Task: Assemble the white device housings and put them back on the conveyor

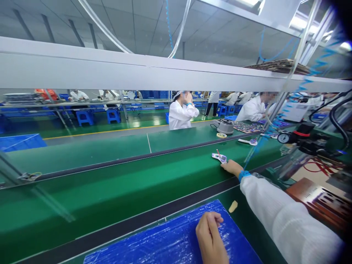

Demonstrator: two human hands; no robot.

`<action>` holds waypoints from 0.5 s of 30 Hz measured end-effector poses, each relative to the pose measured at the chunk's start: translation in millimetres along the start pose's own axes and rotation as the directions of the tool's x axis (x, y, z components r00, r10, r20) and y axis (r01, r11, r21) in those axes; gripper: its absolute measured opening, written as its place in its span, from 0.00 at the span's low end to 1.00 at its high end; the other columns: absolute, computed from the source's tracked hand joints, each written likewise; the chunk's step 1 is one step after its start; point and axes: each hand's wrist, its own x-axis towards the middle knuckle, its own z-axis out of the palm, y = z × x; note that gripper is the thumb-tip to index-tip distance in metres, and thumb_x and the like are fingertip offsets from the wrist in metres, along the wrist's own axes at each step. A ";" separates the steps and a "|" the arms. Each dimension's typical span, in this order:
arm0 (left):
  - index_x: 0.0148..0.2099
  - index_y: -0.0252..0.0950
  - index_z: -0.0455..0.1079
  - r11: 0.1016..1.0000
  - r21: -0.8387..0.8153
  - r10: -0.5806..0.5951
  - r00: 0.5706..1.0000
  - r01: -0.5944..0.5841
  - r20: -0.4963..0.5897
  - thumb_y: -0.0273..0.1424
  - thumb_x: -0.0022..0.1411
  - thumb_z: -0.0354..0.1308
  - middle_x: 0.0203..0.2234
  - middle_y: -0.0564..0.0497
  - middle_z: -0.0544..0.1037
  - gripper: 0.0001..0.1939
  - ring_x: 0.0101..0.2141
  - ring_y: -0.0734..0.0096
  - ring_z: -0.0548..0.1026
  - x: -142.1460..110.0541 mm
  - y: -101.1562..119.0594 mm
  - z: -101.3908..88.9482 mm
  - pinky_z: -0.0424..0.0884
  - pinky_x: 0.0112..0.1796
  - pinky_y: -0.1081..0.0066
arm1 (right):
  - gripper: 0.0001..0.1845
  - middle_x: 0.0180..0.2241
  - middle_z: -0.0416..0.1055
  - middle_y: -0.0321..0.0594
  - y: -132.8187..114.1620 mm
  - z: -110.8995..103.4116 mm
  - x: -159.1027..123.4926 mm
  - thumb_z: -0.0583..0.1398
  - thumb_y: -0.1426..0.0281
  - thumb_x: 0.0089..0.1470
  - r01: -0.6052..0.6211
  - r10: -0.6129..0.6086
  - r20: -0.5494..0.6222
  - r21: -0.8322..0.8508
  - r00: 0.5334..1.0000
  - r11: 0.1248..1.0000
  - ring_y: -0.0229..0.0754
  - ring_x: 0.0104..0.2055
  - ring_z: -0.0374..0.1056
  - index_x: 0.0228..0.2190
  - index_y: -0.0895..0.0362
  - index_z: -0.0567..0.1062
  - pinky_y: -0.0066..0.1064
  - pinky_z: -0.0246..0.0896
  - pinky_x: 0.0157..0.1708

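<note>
My right hand (232,167) is stretched out over the green conveyor belt, with its fingers closed on the near end of a white handheld device (219,157). The device has a small grey screen, and a thin red piece sticks up from it. Its end under my fingers is hidden. Low in the view, my left hand (211,236) hovers over or rests on a blue, film-wrapped pad (154,247); which, I cannot tell. Its fingers are curled in with the thumb on top, and nothing shows in them.
Another white device (248,142) lies farther up the belt (115,187). A tape roll (221,135) and a grey round-topped unit (225,126) stand beyond. At right are a pressure gauge (283,138) and a brown metal fixture (316,200). A white beam (137,69) crosses above; co-workers sit opposite.
</note>
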 end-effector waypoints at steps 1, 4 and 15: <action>0.33 0.36 0.71 1.000 0.018 0.014 1.000 -0.014 0.005 0.43 0.71 0.38 0.29 0.47 0.75 0.25 0.32 0.66 0.72 1.8 -0.1 -2.4 0.65 0.36 0.70 | 0.14 0.33 0.76 0.56 -6.1 4.9 -6.0 0.60 0.67 0.48 0.030 -0.031 0.039 0.027 0.999 0.999 0.55 0.38 0.74 0.34 0.65 0.76 0.36 0.63 0.35; 0.41 0.37 0.71 0.988 0.121 0.101 0.994 -0.097 -0.034 0.39 0.70 0.41 0.38 0.47 0.75 0.18 0.41 0.65 0.71 9.6 -0.1 -12.6 0.64 0.43 0.68 | 0.16 0.35 0.77 0.51 -19.1 25.6 -49.0 0.58 0.67 0.50 0.121 -0.137 0.116 0.135 0.984 0.983 0.50 0.38 0.73 0.39 0.64 0.75 0.32 0.62 0.34; 0.50 0.40 0.66 0.863 0.505 -0.013 1.000 0.015 -0.008 0.25 0.57 0.55 0.50 0.46 0.69 0.18 0.53 0.57 0.64 37.8 -7.7 -45.2 0.60 0.53 0.57 | 0.18 0.22 0.74 0.36 15.8 43.6 -275.5 0.53 0.59 0.58 0.309 -0.420 0.293 0.358 0.859 0.881 0.46 0.24 0.70 0.46 0.50 0.73 0.31 0.57 0.23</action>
